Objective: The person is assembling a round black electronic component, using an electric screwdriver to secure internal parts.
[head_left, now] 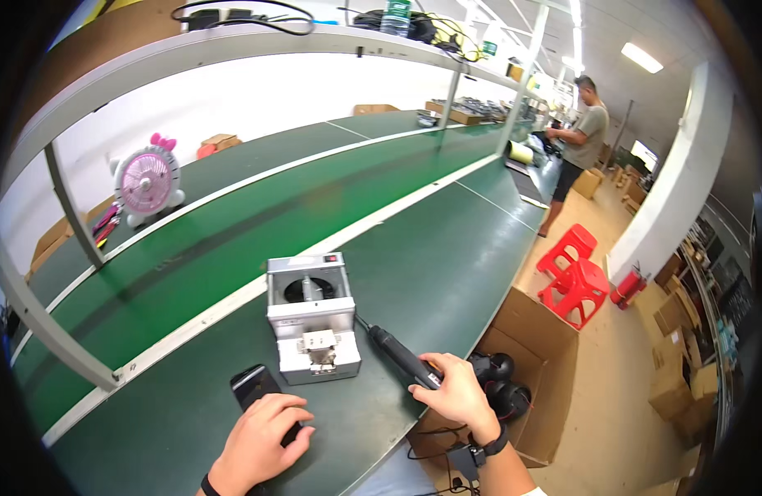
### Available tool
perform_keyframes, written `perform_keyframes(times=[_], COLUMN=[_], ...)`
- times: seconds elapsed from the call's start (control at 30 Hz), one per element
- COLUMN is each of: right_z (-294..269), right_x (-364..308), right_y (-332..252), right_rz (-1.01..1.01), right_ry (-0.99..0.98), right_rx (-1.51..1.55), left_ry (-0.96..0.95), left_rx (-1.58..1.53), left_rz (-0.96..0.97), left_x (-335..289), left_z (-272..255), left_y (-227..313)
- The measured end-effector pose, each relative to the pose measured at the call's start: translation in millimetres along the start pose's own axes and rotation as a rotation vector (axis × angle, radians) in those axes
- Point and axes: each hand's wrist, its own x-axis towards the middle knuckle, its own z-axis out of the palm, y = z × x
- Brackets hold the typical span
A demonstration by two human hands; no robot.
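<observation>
A black electric screwdriver (395, 351) lies slanted on the green bench, its cord end toward the small machine. My right hand (457, 393) is closed round its near end. Left of that, my left hand (267, 440) lies over a black smartphone (253, 383), its fingers loosely bent and its thumb apart from them. The phone's far end shows past my fingers; the rest is mostly covered. Between and beyond both hands stands a grey-white screw feeder (315, 310) with a round dark opening on top and a metal block at its front.
An open cardboard box (542, 364) holding black headphone-like items (505, 393) stands beside the bench's right edge. Red stools (575, 285) and a fire extinguisher (629, 285) are farther right. A pink-and-white fan (148, 182) stands at the back left. Another person (586, 136) works far along the bench.
</observation>
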Motion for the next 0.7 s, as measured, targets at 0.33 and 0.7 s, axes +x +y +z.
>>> perform_keyframes(times=[0.33,0.7], right_z=[-109,-42], right_x=[-45,-84], right_y=[-20,-23], right_rz=[-0.508,-0.494], right_ry=[0.185,0.608], right_rx=[-0.305,0.734], left_ry=[0.189,0.518], left_rx=[0.426,0.336], left_rz=[0.354,0.193], left_x=[123,122], left_z=[49,62], left_y=[99,92])
